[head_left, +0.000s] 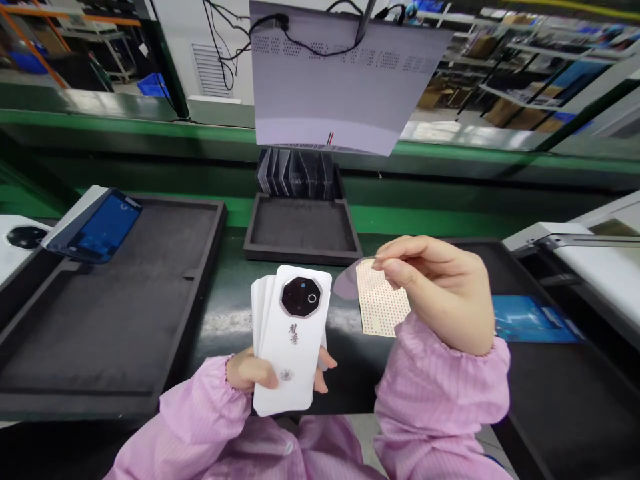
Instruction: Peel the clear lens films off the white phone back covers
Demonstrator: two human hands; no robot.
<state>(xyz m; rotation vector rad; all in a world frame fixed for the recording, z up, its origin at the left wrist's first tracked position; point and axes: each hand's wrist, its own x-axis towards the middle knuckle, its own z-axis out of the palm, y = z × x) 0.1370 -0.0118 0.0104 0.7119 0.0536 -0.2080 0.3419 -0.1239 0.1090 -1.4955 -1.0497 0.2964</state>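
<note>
Clasping white phone covers (290,350) in curled left hand (253,371); pinching clear film (346,283), thumb to finger, in right hand (443,290) at their two o'clock.

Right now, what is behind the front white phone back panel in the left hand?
More white panels, fanned, their edges showing at upper left. The front panel covers the rest; I can't tell how many.

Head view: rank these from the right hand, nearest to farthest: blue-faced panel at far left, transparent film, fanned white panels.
From the right hand:
1. Transparent film: pinched at its fingertips.
2. White panels: to its left, fanned in the left hand.
3. Blue-faced panel: far left, at the large black tray.
</note>
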